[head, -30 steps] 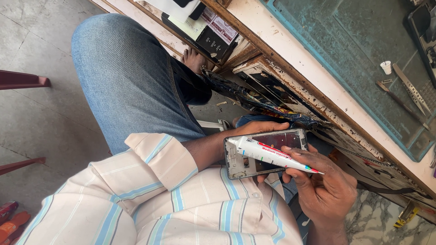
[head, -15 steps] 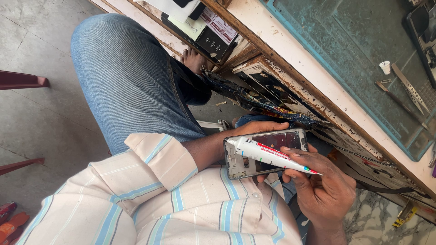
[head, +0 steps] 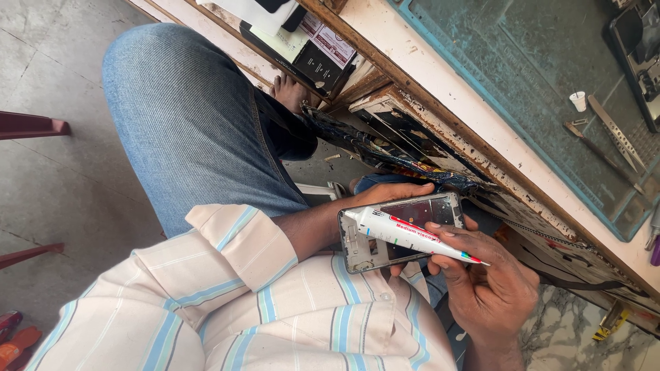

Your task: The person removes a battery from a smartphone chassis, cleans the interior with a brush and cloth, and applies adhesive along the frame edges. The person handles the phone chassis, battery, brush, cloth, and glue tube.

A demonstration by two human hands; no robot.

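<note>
An opened phone frame (head: pixel 402 230) is gripped over the lap by the left hand (head: pixel 392 196), a white glue tube (head: pixel 412 237) is pinched in the right hand's (head: pixel 488 288) closed fingers (head: pixel 440 237), its nozzle set at the frame's corner, and no glue bead is yet discernible.

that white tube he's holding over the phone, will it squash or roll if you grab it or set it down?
The tube looks soft, so the right hand would likely dent it. Round and tapered, it may roll in a curve. Held by fingertips alone, it's probably light.
</note>
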